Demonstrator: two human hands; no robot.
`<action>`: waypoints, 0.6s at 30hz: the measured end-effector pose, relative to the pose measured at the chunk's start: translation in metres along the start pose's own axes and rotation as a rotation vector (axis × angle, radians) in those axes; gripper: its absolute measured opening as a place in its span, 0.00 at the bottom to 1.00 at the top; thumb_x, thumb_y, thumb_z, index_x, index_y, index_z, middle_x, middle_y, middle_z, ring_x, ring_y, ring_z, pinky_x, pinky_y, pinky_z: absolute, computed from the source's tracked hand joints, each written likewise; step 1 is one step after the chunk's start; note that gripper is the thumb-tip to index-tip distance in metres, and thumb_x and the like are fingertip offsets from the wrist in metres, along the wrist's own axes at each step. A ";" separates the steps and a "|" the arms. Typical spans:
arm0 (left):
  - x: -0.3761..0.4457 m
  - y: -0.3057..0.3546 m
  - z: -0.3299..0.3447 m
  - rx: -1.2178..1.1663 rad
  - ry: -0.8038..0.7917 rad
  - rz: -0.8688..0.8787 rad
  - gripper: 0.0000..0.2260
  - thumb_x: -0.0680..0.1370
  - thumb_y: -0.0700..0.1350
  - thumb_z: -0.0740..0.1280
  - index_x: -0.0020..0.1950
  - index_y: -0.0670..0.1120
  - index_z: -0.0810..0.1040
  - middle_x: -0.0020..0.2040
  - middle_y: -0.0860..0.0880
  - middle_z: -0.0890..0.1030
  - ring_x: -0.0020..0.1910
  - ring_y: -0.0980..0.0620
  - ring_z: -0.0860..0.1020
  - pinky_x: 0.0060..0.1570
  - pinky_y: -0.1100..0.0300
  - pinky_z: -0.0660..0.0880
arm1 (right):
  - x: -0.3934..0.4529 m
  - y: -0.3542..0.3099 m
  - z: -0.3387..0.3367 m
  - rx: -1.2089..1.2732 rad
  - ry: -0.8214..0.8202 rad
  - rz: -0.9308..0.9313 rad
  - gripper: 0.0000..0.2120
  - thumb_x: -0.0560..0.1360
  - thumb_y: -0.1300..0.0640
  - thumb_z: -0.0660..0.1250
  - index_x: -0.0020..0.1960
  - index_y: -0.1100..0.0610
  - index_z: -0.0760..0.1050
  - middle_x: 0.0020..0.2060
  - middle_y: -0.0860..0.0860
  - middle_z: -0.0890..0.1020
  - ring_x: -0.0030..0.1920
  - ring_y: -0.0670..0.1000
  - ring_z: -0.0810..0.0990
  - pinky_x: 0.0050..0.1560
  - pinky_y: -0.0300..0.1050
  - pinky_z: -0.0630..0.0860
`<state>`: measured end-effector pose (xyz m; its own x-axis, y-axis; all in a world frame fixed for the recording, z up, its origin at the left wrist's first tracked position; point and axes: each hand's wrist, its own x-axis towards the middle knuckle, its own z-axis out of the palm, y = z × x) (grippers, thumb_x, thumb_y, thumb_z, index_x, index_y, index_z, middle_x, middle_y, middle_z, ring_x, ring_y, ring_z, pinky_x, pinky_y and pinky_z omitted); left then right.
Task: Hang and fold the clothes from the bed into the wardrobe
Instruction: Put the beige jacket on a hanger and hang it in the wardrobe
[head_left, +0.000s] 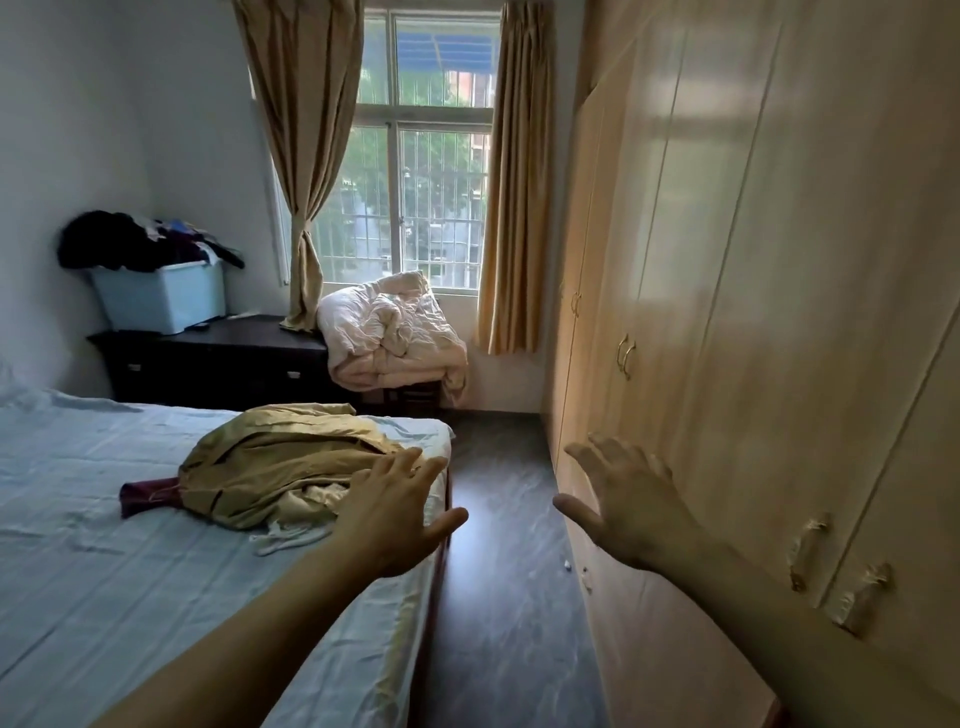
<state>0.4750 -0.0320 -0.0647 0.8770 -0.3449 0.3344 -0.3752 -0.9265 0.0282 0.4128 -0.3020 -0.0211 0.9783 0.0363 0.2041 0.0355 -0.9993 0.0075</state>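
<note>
A bed (104, 545) with a pale blue sheet fills the lower left of the frame, and a dark floor (498, 519) runs up the middle between it and the light wooden wardrobe (753, 312), whose doors all stand closed along the right side. At the top centre a barred window (423, 197) sits between tan curtains (306, 156); below it a crumpled quilt (389, 332) is heaped beside a dark dresser (218, 358) carrying a blue bin (161, 301) piled with dark clothes. The clothes (280, 462) to be put away lie in one rumpled mound near the bed's right edge: an olive-tan garment on top, a maroon piece poking out at its left, whitish fabric at its lower right. The left hand (395, 514) hovers with fingers spread and empty, just lower right of the mound. The right hand (628, 499) is likewise splayed and empty in front of the wardrobe's lower doors; whether it touches them cannot be told.
</note>
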 end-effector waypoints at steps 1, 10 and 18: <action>0.019 0.000 0.009 0.022 -0.010 0.007 0.33 0.75 0.72 0.54 0.76 0.59 0.60 0.77 0.50 0.64 0.74 0.46 0.64 0.67 0.47 0.67 | 0.020 0.006 0.008 0.010 0.003 -0.004 0.33 0.78 0.31 0.49 0.78 0.42 0.50 0.80 0.48 0.51 0.79 0.55 0.51 0.76 0.62 0.53; 0.200 -0.015 0.058 0.114 -0.029 -0.043 0.32 0.75 0.72 0.54 0.75 0.59 0.61 0.77 0.50 0.64 0.74 0.46 0.65 0.67 0.48 0.67 | 0.210 0.065 0.047 0.140 0.000 -0.046 0.33 0.78 0.30 0.51 0.79 0.42 0.50 0.81 0.47 0.49 0.80 0.55 0.48 0.77 0.64 0.50; 0.316 -0.049 0.121 0.069 -0.057 -0.076 0.33 0.76 0.71 0.53 0.77 0.57 0.58 0.76 0.51 0.66 0.73 0.47 0.65 0.67 0.46 0.68 | 0.336 0.100 0.087 0.100 -0.052 -0.063 0.33 0.78 0.31 0.50 0.79 0.42 0.50 0.80 0.47 0.50 0.80 0.54 0.49 0.77 0.62 0.51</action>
<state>0.8072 -0.1139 -0.0740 0.9185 -0.2794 0.2800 -0.2870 -0.9578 -0.0142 0.7631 -0.3899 -0.0366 0.9827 0.1013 0.1548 0.1146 -0.9902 -0.0799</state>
